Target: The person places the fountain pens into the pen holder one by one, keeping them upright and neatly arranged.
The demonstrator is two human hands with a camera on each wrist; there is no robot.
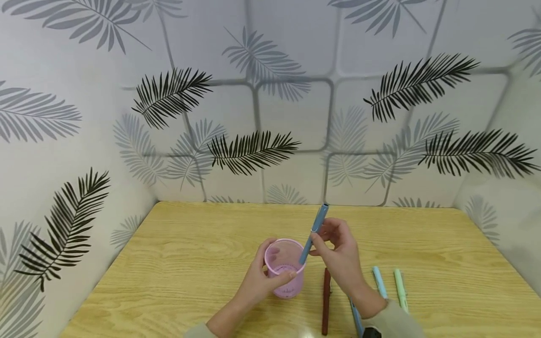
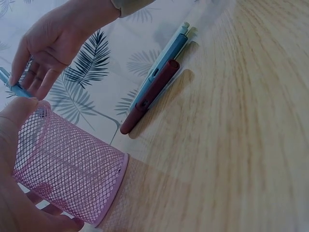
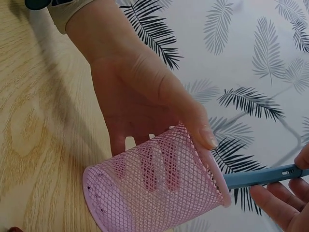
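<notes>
A pink mesh pen holder (image 1: pixel 290 287) stands on the table, its round mouth facing up. My left hand (image 1: pixel 258 280) grips it from the left, thumb over the near rim and fingers around the far side, seen through the mesh (image 3: pixel 159 188) in the right wrist view. Between thumb and fingers, my right hand (image 1: pixel 341 256) pinches a blue pen (image 1: pixel 319 218). The pen slants, with its lower end just inside the holder's mouth at the right rim. In the right wrist view the pen (image 3: pixel 248 178) crosses that rim.
Right of the holder, a dark red pen (image 1: pixel 326 300) lies on the wooden table (image 1: pixel 190 263). Another blue pen (image 1: pixel 357 317) lies partly under my right forearm. Beyond it are a light blue pen (image 1: pixel 379 281) and a light green pen (image 1: pixel 400 288). A leaf-patterned wall (image 1: pixel 296 117) borders the table's back.
</notes>
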